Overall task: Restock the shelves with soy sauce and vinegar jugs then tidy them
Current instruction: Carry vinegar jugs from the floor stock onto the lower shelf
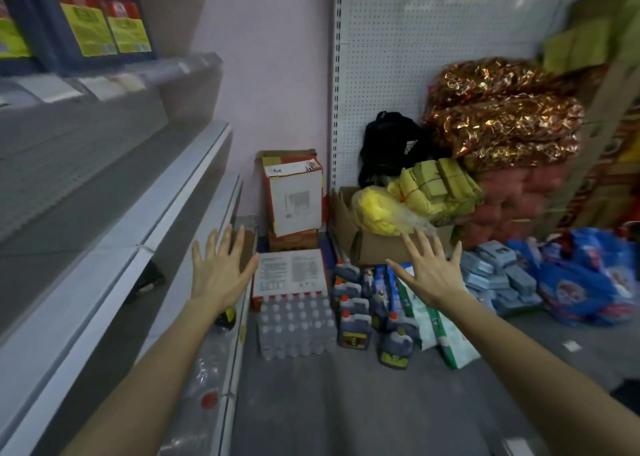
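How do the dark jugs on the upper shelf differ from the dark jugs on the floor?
The shelf jugs stand in a tight row; the floor jugs stand in a loose cluster. The shelf jugs show big red and yellow labels; the floor jugs show red caps. Both are dark.

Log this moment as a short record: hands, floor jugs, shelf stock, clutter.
hands: left hand and right hand both open, fingers spread, holding nothing
floor jugs: dark jugs with orange caps stand on the floor, right of a wrapped bottle pack
shelf stock: labelled jugs upright on the top left shelf
clutter: cardboard box holding yellow bags; blue bags at right
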A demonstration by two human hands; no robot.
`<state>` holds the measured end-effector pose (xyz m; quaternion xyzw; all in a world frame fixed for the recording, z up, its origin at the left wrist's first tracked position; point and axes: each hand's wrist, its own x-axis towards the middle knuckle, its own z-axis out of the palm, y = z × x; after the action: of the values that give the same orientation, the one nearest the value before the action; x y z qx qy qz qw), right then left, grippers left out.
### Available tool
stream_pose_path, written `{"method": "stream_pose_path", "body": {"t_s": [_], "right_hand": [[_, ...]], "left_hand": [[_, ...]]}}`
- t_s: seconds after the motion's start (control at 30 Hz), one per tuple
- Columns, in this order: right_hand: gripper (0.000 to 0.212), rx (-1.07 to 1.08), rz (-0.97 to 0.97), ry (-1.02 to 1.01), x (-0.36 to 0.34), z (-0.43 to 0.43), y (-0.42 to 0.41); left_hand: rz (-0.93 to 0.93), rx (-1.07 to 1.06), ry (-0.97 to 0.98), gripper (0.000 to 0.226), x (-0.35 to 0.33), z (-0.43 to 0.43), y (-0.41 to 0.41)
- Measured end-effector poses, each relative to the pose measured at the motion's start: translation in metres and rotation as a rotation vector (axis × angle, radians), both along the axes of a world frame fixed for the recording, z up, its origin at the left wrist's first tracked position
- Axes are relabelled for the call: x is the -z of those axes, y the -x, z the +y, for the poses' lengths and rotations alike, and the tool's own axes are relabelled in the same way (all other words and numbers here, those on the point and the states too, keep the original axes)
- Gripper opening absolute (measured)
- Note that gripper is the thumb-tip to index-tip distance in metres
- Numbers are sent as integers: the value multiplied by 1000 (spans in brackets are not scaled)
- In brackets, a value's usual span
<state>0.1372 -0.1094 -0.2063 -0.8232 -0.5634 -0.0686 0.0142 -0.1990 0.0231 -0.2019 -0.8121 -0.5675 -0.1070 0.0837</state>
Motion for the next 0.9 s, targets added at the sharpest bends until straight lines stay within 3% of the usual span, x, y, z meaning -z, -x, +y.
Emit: {"method": "stream_pose_path", "body": {"t_s": [0.23, 0.6, 0.9], "right_hand": [[80, 51, 5, 40, 19, 46, -69], [76, 69, 0, 34, 32, 167, -212], [75, 48, 70, 121, 65, 242, -272]], "left_hand": [[24, 72, 52, 68, 20, 63, -77], [59, 81, 87, 68, 31, 188, -225], [72, 92, 153, 67, 72, 258, -301]]}}
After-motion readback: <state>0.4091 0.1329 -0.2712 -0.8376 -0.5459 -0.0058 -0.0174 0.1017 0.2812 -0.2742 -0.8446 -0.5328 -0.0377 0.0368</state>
